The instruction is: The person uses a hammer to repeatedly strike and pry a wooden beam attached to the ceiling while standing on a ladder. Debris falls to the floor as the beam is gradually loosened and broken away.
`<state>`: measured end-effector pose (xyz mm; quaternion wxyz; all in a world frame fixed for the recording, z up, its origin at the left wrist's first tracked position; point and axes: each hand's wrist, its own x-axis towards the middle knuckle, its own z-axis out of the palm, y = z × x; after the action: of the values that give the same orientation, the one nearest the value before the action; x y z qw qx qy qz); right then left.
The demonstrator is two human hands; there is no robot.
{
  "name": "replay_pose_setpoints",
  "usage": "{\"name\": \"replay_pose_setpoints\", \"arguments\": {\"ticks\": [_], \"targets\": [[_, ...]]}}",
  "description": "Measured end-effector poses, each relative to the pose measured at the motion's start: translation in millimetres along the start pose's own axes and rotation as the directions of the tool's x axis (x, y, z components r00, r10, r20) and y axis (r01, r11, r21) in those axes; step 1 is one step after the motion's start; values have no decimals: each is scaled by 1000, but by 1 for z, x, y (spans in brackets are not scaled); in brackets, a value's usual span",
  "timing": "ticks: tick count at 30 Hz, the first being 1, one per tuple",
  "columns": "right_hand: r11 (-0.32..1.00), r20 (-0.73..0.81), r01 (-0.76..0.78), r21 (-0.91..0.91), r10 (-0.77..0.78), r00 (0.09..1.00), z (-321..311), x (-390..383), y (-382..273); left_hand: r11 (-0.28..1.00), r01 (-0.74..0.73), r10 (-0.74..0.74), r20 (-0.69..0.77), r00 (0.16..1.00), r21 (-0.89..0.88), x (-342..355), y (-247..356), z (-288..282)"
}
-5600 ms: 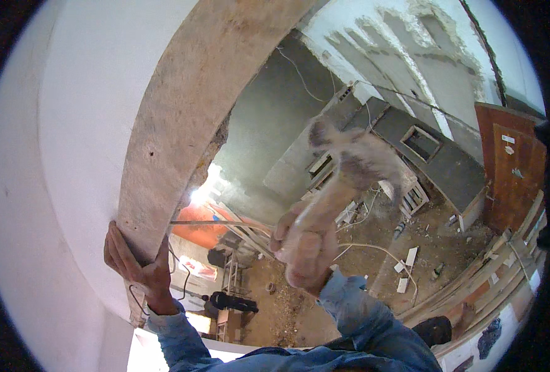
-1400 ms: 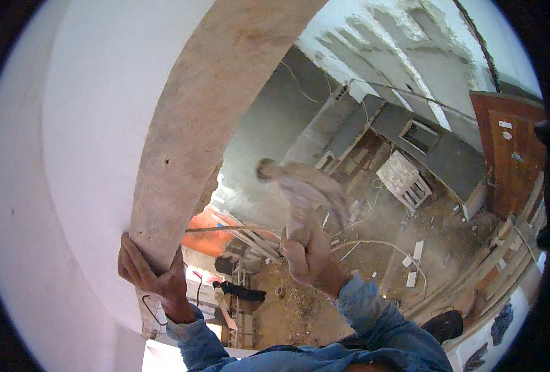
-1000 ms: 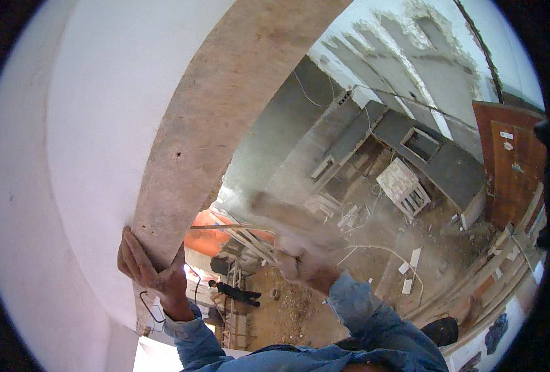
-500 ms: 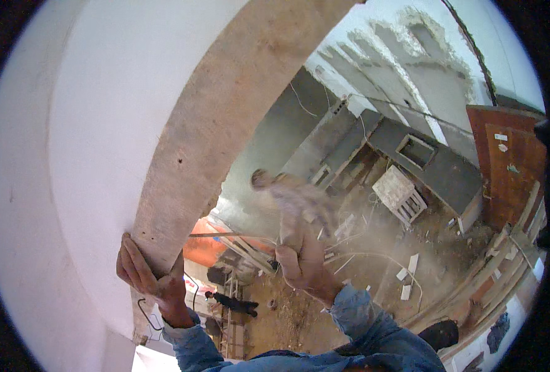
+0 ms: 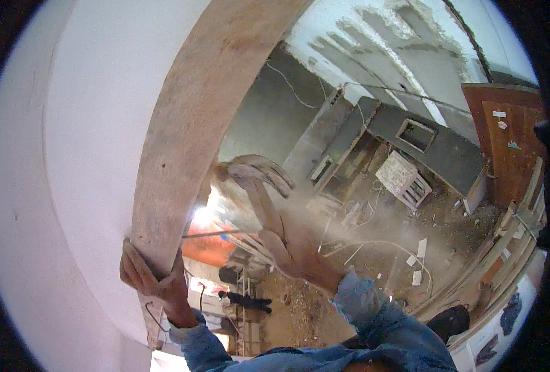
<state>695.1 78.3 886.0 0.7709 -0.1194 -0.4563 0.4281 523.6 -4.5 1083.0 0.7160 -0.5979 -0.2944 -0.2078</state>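
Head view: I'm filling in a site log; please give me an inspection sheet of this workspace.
Surface: littered dirt floor.
Job's things: hammer, head beside the edge of the wooden board, contact unclear.
Clutter: white scraps, pale crate, planks at right.
Hands: left hand grips the board's lower part; right hand grips the hammer handle.
Cables: pale cable or hose across the floor; thin wire higher up.
Surroundings: white wall beside the board; brown door; another person farther off.

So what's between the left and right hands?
Head view: between left hand and right hand, a thin rod or cable, plus an orange surface and planks farther back.
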Motion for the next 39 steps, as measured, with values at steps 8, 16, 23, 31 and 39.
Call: {"name": "replay_pose_setpoints", "arguments": {"ticks": [8,16,23,31,39], "targets": [[990,53,75,119,-82,995,8,-10,-11,1000,26,-26,28,999,-14,-1,-3,-4],[964,150,-12,266,-29,988,7,-9,-6,1000,9,-9,20,1000,1,3,0,-2],[949,2,51,311,-54,999,11,-9,2,1000,18,-19,30,999,4,2,3,-2],[920,-3,113,375,-121,993,9,-23,16,999,41,-39,35,999,-36,2,4,-2],[994,-59,61,-91,-67,996,11,-29,10,994,43,-43,2,999,-104,-1,2,3]]}}
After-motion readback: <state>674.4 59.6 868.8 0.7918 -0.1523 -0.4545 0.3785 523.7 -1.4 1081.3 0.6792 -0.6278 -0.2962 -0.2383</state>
